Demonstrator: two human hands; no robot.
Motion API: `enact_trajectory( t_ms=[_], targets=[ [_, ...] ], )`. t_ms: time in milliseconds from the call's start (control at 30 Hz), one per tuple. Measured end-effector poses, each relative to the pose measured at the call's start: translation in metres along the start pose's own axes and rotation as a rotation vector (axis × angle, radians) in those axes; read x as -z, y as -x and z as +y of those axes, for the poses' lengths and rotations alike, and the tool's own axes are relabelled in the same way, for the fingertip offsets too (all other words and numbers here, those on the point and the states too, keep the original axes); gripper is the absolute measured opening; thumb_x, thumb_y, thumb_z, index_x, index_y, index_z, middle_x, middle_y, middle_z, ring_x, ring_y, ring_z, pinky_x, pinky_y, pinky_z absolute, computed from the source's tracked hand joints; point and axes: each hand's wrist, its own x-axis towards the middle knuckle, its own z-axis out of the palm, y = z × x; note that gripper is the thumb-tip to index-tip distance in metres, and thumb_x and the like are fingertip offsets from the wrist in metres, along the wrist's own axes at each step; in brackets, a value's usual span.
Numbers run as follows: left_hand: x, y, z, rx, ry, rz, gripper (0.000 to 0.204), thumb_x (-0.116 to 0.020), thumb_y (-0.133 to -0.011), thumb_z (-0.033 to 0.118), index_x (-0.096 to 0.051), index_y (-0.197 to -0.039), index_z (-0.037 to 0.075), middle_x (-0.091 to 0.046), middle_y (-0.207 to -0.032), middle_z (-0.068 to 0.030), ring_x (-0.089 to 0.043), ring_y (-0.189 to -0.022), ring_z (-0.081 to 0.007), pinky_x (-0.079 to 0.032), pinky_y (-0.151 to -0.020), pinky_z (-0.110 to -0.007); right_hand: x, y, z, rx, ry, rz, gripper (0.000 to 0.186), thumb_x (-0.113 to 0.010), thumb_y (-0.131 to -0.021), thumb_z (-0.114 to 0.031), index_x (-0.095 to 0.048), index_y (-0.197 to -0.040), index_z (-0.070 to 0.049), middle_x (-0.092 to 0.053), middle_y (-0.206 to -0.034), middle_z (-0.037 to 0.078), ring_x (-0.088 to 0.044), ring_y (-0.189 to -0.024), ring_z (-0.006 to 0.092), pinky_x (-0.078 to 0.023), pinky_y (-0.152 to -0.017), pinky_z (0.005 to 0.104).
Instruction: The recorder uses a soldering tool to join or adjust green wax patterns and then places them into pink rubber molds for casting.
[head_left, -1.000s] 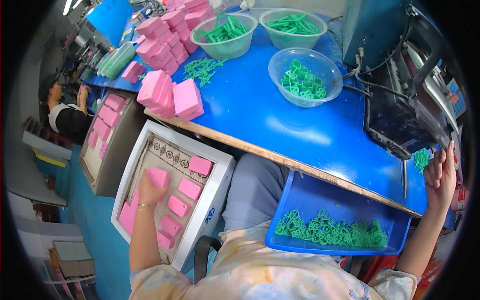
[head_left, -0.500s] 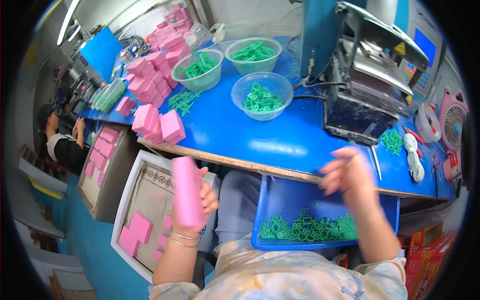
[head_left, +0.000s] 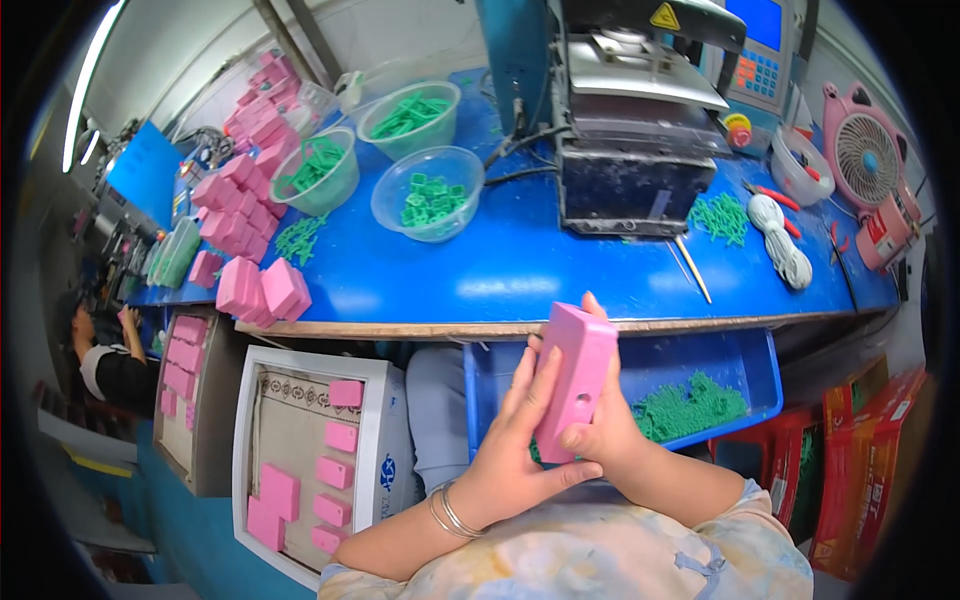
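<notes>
Above my lap I hold a pink rectangular block [head_left: 578, 375] between both hands, tilted upright, with a small round hole in its side. My left hand [head_left: 508, 455] has its fingers along the block's left side, with metal bangles on the wrist. My right hand [head_left: 615, 435] grips its right side, the thumb low near the hole. Just beyond is a blue bin [head_left: 762, 360] with small green plastic pieces [head_left: 695, 408]; the hands and block hide its left part. Beside my left arm, a white-framed tray [head_left: 375, 440] carries several pink blocks [head_left: 280, 493].
Stacked pink blocks [head_left: 240, 205] stand on the blue table [head_left: 420, 285] at the left. Tubs of green pieces [head_left: 428, 195] sit behind. A press machine [head_left: 640, 180], pliers [head_left: 775, 197], a cord bundle [head_left: 778, 240] and a pink fan [head_left: 865, 155] are farther right. Another person [head_left: 110, 360] is far left.
My left hand has carried the pink block right, from above the white-framed tray to in front of the blue bin. My right hand has come down and taken hold of it too. The view has shifted right.
</notes>
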Motion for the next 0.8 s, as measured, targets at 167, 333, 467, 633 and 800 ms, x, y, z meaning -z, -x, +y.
enact_trajectory(
  t_ms=[167, 333, 467, 633, 800],
  targets=[
    [-0.008, -0.002, 0.005, 0.105, 0.541, 0.099, 0.109, -0.077, -0.066, 0.040, -0.007, -0.142, 0.002, -0.019, -0.144, -0.0166, -0.025, -0.132, -0.0277, -0.026, -0.105, -0.038, -0.010, -0.003, -0.017, 0.007, 0.088, -0.021, 0.110, -0.076, -0.067, -0.031, 0.001, -0.143, -0.011, -0.028, -0.135, 0.012, -0.035, -0.121, 0.0233, -0.031, -0.099, 0.0387],
    [-0.008, -0.001, 0.012, 0.215, 0.657, 0.114, 0.103, -0.067, -0.075, 0.048, -0.006, -0.141, -0.001, -0.020, -0.144, -0.0145, -0.026, -0.131, -0.0236, -0.024, -0.105, -0.036, -0.003, 0.003, -0.008, 0.054, 0.188, -0.022, 0.098, -0.071, -0.073, -0.026, -0.005, -0.144, -0.009, -0.031, -0.131, 0.016, -0.037, -0.117, 0.0248, -0.032, -0.097, 0.0389],
    [-0.008, -0.002, 0.013, 0.215, 0.613, 0.141, 0.099, -0.064, -0.077, 0.049, -0.008, -0.141, -0.002, -0.021, -0.143, -0.0142, -0.027, -0.130, -0.0231, -0.025, -0.104, -0.035, 0.000, 0.003, -0.006, 0.050, 0.200, -0.032, 0.094, -0.069, -0.076, -0.028, -0.008, -0.144, -0.008, -0.034, -0.129, 0.017, -0.038, -0.117, 0.0260, -0.032, -0.098, 0.0387],
    [-0.004, -0.004, 0.011, 0.240, 0.687, 0.125, 0.098, -0.072, -0.074, 0.037, -0.011, -0.141, -0.002, -0.024, -0.143, -0.0134, -0.029, -0.129, -0.0228, -0.029, -0.102, -0.034, 0.005, 0.002, -0.003, 0.142, 0.253, -0.040, 0.089, -0.065, -0.078, -0.028, -0.008, -0.144, -0.008, -0.035, -0.129, 0.018, -0.038, -0.118, 0.0264, -0.033, -0.097, 0.0384],
    [0.002, -0.005, 0.008, 0.280, 0.713, 0.110, 0.100, -0.077, -0.070, 0.029, -0.012, -0.141, -0.002, -0.025, -0.142, -0.0138, -0.031, -0.129, -0.0235, -0.035, -0.098, -0.033, 0.006, 0.001, -0.003, 0.156, 0.216, -0.045, 0.088, -0.064, -0.078, -0.029, -0.010, -0.144, -0.007, -0.035, -0.129, 0.019, -0.040, -0.117, 0.0271, -0.035, -0.096, 0.0375]
  ],
)
